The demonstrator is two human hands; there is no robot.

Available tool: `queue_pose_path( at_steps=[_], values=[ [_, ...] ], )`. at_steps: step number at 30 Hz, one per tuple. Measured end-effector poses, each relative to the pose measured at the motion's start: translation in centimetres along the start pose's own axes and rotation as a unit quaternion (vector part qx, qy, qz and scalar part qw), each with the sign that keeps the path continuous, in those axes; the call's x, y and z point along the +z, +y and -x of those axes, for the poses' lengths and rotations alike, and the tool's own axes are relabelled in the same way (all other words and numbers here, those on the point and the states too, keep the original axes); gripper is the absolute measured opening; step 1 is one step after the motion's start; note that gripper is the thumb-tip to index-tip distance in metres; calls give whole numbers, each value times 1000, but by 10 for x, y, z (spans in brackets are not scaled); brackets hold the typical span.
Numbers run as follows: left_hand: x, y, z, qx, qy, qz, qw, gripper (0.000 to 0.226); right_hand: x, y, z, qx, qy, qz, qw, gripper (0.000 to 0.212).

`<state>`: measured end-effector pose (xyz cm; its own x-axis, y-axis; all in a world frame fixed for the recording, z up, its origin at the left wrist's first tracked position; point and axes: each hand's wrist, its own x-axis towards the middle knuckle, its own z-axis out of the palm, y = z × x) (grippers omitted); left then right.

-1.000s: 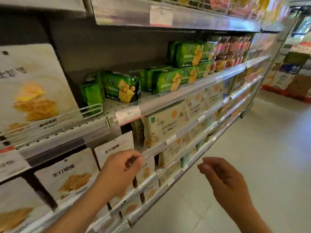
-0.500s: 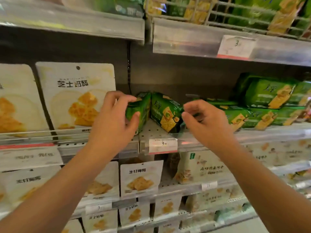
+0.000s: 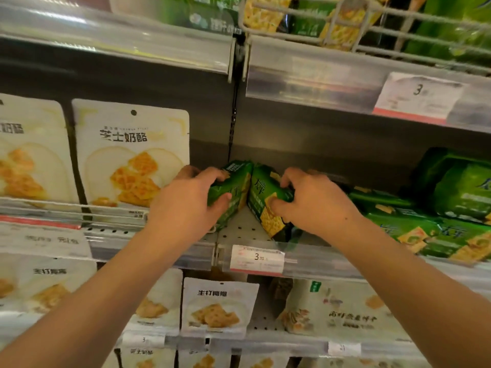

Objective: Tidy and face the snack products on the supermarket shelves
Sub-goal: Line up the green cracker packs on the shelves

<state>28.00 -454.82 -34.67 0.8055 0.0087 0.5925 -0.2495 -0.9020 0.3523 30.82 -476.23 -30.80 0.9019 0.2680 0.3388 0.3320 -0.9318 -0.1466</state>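
Both hands have closed in since half a sec ago: left hand [image 3: 186, 205] now grips one green cracker pack [image 3: 233, 192], fingers curled over its top and thumb pressed on its face, while right hand [image 3: 313, 200] clamps a second green pack [image 3: 268, 205], fingertips on top, thumb on the printed front. Packs sit on the perforated shelf [image 3: 239, 229] just behind the price tag [image 3: 256, 258], leaning toward each other w/ tops touching, bases apart. More green packs [image 3: 414, 229] lie flat to the right; white cheese-snack pouch [image 3: 132, 155] stands upright to the left, behind a wire rail. Job looks barely begun at this bay: both packs tilted, fronts angled off the aisle. Risk from here: soft wrappers could slip or crush crackers if squeezed hard; pulling either pack forward too fast may tip it over the shelf lip, and the left one sits close enough to the pouches' rail to snag.
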Motion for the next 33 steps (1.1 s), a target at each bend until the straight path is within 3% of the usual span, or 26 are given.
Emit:
queue_pose_path(
  at_steps=[7, 19, 26, 30, 31, 33],
  values=[
    [-4, 5, -5, 15, -4, -34, 999, 32, -21, 9, -16, -43, -118, 6, 992, 40],
    [-10, -6, -23, 25, -65, -48, 996, 26, -49, 52, -5, -136, -173, -95, 971, 40],
    [-3, 4, -43, 6, -193, 23, 981, 23, -51, 70, 6, -130, -218, -84, 964, 52],
    [-3, 16, -62, 2, -283, 24, 959, 29, -87, 100, 8, -80, -184, -218, 955, 53],
    [-6, 17, -66, -5, -307, 23, 951, 30, -97, 110, 8, -63, -184, -214, 957, 55],
    [-15, 16, -72, -19, -335, 56, 940, 31, -111, 127, 8, -40, -214, -105, 970, 71]
  ],
)
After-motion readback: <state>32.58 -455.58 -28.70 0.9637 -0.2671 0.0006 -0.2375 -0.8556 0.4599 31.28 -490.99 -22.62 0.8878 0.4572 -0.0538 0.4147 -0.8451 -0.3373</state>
